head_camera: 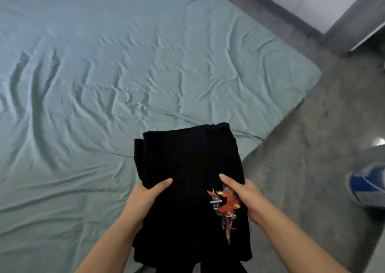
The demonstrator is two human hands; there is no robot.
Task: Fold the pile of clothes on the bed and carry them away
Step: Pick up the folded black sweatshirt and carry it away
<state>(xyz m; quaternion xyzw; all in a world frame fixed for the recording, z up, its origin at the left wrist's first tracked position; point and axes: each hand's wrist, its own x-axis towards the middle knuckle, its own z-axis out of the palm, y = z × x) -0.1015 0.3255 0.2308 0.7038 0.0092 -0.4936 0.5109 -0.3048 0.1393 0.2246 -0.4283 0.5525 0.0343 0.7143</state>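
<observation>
Seemingly the folding is done and the carrying step is in hand. On the left, the bed (pixel 83 74) shows only its wrinkled green sheet, with no other garment in view. The left hand (pixel 145 199) grips the near left edge of the folded black clothes (pixel 187 158), thumb laid on top and the other fingers hidden beneath. The stack sits over the bed's near corner, close to the person's body; whether its far end touches the sheet I cannot tell. Past the red print (pixel 226 208), the right hand (pixel 245 197) holds the right edge the same way, thumb on top and fingers tucked under. Next calls for keeping the layers level while turning toward the grey floor (pixel 312 168), minding the blue shoe (pixel 368 185).
</observation>
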